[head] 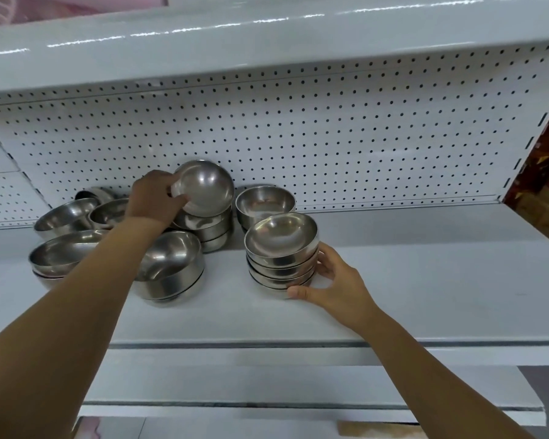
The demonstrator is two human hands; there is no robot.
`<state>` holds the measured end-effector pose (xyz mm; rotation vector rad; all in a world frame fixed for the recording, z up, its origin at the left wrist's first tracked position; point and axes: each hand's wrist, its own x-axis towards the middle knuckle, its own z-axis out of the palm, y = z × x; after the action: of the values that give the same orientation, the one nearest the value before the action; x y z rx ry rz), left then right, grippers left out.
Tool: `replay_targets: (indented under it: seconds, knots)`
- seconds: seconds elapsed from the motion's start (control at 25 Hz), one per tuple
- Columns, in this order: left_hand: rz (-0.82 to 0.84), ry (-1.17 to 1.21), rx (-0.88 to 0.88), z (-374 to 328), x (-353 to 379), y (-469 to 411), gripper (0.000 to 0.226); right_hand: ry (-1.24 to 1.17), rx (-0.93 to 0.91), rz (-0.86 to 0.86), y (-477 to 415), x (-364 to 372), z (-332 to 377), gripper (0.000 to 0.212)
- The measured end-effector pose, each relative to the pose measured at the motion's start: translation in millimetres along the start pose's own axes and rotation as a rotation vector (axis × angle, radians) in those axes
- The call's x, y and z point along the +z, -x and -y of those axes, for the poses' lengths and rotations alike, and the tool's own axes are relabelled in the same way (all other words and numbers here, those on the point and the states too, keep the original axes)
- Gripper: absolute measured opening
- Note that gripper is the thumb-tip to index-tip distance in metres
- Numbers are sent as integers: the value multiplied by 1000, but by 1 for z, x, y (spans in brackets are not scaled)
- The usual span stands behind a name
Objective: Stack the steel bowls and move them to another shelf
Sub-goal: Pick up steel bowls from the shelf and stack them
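Observation:
My left hand (154,198) grips a small steel bowl (205,188) by its rim, tilted toward me above a short pile of bowls (211,229) at the back of the white shelf (425,267). My right hand (333,277) is wrapped around the right side and base of a stack of several nested bowls (281,255) near the shelf's middle. A single bowl (265,202) stands behind that stack. More bowls lie loose on the left, among them a larger tilted pair (171,267) and others (64,251) partly hidden by my left forearm.
A white pegboard back wall (330,137) rises behind the bowls. An upper shelf (235,42) overhangs close above. The right half of the bowl shelf is bare. A lower shelf (267,397) juts out beneath, toward me.

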<state>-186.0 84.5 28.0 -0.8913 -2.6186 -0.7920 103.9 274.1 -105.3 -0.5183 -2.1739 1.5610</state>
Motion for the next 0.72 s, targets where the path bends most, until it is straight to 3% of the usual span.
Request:
replay_targets:
  seconds: [0.28, 0.52, 0.72]
  knots:
    - [-17, 295, -84, -40, -13, 23, 51, 0, -1, 5, -1, 0, -2, 98]
    - [97, 621, -72, -81, -22, 61, 50, 16, 2, 3, 0, 0, -2, 100]
    - [308, 634, -39, -90, -8, 78, 46, 21, 3, 2, 1, 0, -1, 97]
